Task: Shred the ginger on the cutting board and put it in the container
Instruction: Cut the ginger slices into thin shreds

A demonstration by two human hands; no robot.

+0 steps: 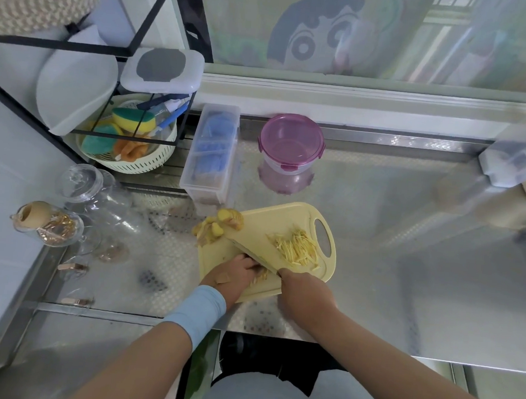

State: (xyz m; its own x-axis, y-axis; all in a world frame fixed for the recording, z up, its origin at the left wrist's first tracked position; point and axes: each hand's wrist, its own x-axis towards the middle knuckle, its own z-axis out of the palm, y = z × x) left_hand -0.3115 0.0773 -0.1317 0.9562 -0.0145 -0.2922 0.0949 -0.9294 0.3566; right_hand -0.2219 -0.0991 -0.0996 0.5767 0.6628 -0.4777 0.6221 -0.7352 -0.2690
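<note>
Partway: shreds (pixel 295 250) piled on cutting board (pixel 272 221), ginger chunks (pixel 227 221) uncut, container (pixel 270 161) empty; right hand (pixel 306 292) grip clamped on knife (pixel 251 254), left hand (pixel 238 274) grip curled over slices (pixel 261 277).

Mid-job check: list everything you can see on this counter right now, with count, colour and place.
cutting board: one, pale yellow, centre of the steel counter
shredded ginger: one pile, yellow, on the board near its handle hole
ginger chunks: a few, yellow-brown, at the board's far-left corner
ginger slices: small stack, yellow, at the left hand's fingers
knife: one, pale blade, lying across the board
container: one, round, purple-rimmed, behind the board
clear box: one, blue contents, left of the container
basket: one, cream, holds sponges, under the black rack
glass jars: at least two, clear, left of the board
left hand: blue sleeve, holds the ginger slices
right hand: grips the knife handle
</note>
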